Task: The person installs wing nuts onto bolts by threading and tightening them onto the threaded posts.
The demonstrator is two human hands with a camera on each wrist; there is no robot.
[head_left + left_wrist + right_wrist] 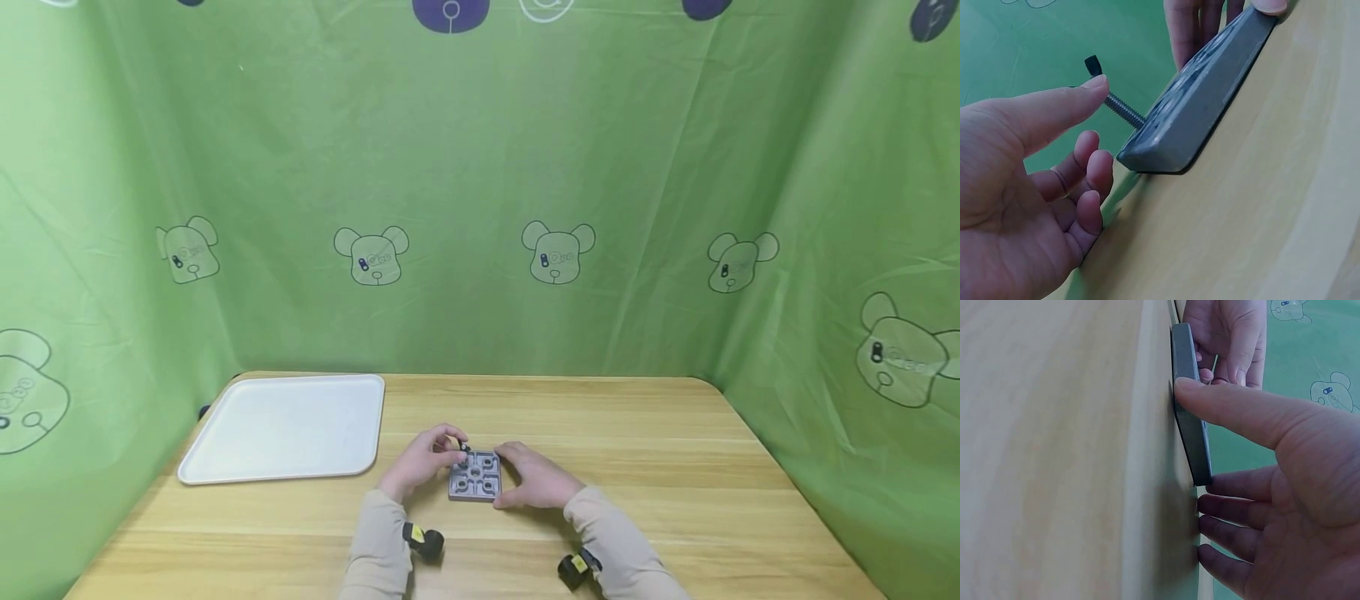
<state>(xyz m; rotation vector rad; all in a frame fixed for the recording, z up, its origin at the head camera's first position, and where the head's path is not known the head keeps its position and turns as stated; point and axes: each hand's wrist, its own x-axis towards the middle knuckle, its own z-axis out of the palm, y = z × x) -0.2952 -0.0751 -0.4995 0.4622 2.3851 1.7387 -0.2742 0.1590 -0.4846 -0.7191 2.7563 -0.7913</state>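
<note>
Here, the top and both sides of the head view are filled by a wrinkly green cloth [465, 150], with bear faces printed on it. Lower down, a smooth wooden table [615, 442] is seen, yellow-brown with long streaks. At the lower left, a flat white tray [281, 429] with round corners and a raised rim is set on the table. Pale sleeves [377, 537] are worn on both arms. By the right hand [542, 477], the right side of a grey block [476, 473] is held, with the thumb on one end and a finger on the other. By the left hand [422, 460], a thin screw [1125, 112] is pinched at the block's upper left corner; the pointing finger is partly hidden. The block is laid flat near the bottom centre. It is square, looks like metal, and is covered in ridges and round holes. The screw is stood long-ways up from its face; in the left wrist view, its black end is pointed to the upper left. Its shaft is ringed with tiny threads.
</note>
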